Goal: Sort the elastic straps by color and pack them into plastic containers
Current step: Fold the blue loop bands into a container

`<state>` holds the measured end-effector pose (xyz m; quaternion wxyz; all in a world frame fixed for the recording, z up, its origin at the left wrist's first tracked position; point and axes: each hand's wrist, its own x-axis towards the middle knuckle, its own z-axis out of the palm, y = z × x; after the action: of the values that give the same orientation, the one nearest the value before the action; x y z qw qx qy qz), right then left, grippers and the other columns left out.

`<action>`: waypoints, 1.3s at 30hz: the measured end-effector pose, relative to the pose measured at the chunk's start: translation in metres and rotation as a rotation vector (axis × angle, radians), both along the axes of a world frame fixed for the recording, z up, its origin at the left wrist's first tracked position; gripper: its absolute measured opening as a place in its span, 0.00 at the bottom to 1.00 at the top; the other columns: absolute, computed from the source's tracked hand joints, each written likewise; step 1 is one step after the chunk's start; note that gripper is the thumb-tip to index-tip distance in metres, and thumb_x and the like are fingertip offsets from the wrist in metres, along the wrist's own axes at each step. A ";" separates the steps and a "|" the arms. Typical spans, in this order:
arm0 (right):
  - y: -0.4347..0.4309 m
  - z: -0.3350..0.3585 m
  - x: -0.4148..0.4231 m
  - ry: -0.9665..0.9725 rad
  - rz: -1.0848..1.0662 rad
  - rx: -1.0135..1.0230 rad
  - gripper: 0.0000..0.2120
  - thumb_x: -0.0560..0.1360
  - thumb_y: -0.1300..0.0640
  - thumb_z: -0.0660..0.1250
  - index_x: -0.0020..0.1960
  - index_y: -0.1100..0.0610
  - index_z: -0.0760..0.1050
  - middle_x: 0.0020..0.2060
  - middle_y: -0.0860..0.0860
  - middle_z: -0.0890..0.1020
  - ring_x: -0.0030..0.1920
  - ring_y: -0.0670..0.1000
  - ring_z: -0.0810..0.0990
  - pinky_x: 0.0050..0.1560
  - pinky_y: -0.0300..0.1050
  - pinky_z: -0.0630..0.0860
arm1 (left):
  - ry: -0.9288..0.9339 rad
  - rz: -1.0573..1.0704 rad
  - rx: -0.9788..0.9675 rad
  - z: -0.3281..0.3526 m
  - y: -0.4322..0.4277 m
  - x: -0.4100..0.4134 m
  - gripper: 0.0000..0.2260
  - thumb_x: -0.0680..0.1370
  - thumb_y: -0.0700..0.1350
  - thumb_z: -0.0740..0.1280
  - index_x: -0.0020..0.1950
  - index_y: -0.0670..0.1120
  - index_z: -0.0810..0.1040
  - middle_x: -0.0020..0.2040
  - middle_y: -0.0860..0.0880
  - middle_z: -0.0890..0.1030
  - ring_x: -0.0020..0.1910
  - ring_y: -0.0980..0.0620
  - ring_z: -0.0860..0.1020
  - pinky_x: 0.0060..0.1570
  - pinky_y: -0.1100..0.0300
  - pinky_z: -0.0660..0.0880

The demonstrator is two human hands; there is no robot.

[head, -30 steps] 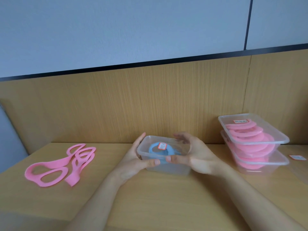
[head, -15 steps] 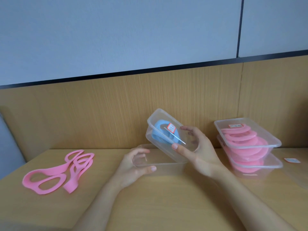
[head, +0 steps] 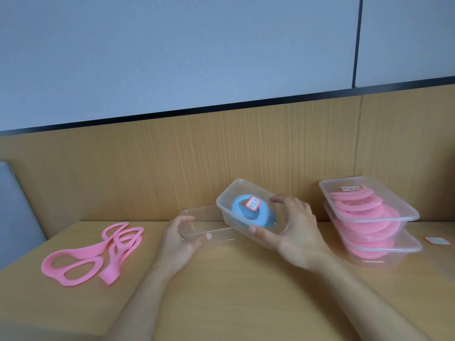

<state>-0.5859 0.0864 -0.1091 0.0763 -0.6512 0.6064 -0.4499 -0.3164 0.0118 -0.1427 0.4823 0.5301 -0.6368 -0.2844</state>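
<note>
Loose pink straps are laid flat at the left of the surface. An empty container is gripped by the left hand, and a tilted container with a blue strap inside is clasped by the right hand. At the right, two stacked containers are packed with more pink bands.

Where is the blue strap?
Head view, centre: inside the tilted box in the right hand, between the empty box in the left hand and the pink stack.

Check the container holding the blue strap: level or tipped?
Tipped: the right hand holds the container off the table, labelled top facing the camera.
</note>
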 end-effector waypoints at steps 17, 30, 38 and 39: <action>0.005 0.008 0.000 0.152 -0.231 0.368 0.39 0.69 0.18 0.43 0.65 0.42 0.69 0.59 0.50 0.72 0.65 0.56 0.71 0.60 0.55 0.67 | 0.108 0.137 -0.223 0.006 -0.001 0.005 0.28 0.64 0.34 0.81 0.58 0.50 0.75 0.63 0.48 0.75 0.63 0.50 0.74 0.60 0.57 0.68; 0.011 0.008 0.003 0.478 -0.274 0.090 0.27 0.75 0.32 0.56 0.61 0.51 0.73 0.59 0.51 0.71 0.62 0.56 0.71 0.62 0.53 0.69 | 0.148 0.118 -0.239 0.009 0.001 0.004 0.25 0.67 0.33 0.80 0.58 0.49 0.75 0.64 0.44 0.75 0.65 0.51 0.73 0.52 0.74 0.65; 0.017 0.001 0.029 0.713 0.039 0.138 0.28 0.78 0.32 0.52 0.68 0.50 0.69 0.66 0.47 0.74 0.71 0.52 0.68 0.72 0.49 0.63 | 0.071 0.001 -0.210 0.002 0.004 -0.005 0.25 0.65 0.43 0.83 0.56 0.53 0.75 0.64 0.52 0.75 0.65 0.56 0.74 0.50 0.74 0.67; 0.018 0.002 0.030 0.717 -0.001 0.152 0.27 0.78 0.33 0.52 0.66 0.51 0.70 0.64 0.48 0.75 0.69 0.53 0.69 0.71 0.49 0.64 | 0.065 -0.014 -0.201 0.001 0.004 -0.006 0.26 0.63 0.47 0.82 0.56 0.55 0.75 0.64 0.52 0.74 0.65 0.57 0.74 0.52 0.72 0.67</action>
<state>-0.5559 0.1047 -0.1071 -0.0931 -0.7598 0.6266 -0.1465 -0.3223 0.0157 -0.1414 0.5515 0.4649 -0.6499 -0.2394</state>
